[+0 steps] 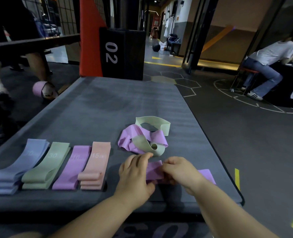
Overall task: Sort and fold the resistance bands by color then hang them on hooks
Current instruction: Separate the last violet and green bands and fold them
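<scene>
Purple band [154, 169] in grip: middle hidden under right hand [180, 170], left end under left hand [133, 174]. Blue stack [18, 167], far left of grip: print blurred.

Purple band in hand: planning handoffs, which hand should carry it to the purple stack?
Left, probably. The left hand grips the purple band and sits nearer the purple stack; the right hand would cross.
</scene>
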The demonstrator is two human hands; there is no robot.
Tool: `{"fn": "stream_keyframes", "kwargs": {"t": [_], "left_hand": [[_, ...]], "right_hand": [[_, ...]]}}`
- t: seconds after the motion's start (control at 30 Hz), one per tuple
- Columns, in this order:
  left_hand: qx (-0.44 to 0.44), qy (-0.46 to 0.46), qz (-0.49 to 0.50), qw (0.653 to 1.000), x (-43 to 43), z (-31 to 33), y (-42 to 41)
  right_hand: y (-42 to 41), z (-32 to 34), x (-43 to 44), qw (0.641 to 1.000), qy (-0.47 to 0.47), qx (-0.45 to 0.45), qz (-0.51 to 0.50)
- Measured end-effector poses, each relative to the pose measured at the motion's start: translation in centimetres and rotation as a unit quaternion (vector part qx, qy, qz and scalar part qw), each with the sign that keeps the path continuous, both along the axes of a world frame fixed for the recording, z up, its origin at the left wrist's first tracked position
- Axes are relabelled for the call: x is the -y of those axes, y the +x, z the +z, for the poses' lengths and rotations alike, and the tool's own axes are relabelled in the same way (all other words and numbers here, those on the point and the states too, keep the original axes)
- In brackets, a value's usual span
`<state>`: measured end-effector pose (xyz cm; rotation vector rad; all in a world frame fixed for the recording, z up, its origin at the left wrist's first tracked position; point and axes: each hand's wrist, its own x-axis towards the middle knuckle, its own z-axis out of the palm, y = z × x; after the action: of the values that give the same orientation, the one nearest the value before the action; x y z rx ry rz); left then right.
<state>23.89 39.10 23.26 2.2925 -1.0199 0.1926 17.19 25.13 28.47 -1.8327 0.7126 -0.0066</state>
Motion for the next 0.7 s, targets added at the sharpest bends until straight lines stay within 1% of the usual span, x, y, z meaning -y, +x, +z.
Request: {"fn": "stream_keyframes", "kwargs": {"t": [0.07,0.13,0.17,0.3,0.53,0.6,0.7], "left_hand": [[-0.047,0.055,-0.010,0.997,0.1,0.1,0.4],[-0.066,0.077,-0.012,0.995,0.2,0.3,0.7],[-0.071,0.078,-0.011,0.994,0.3,0.3,0.8],[-0.044,0.078,-0.013,0.996,0.2,0.4,0.9],[0.010,0.085,0.002,0.996,-1.0,1.3,0.9],[0.006,0.085,0.009,0.996,-1.3,1.4,1.0],[-0.006,0.100,0.012,0.995,-1.8,1.5,1.2]], "right_hand": [[-0.1,0.2,0.1,0.999,0.046,0.014,-0.003],[-0.2,0.5,0.2,0.996,0.085,0.026,0.000],[-0.3,0.6,0.3,0.996,0.088,0.032,0.001],[-0.5,0.9,1.3,0.999,0.023,0.039,0.018],[-1.2,1.8,3.0,0.997,0.047,0.065,-0.006],[-1.4,1.9,3.5,0.996,0.051,0.064,-0.021],[-1.8,1.7,4.1,0.998,0.027,0.041,-0.029]]}}
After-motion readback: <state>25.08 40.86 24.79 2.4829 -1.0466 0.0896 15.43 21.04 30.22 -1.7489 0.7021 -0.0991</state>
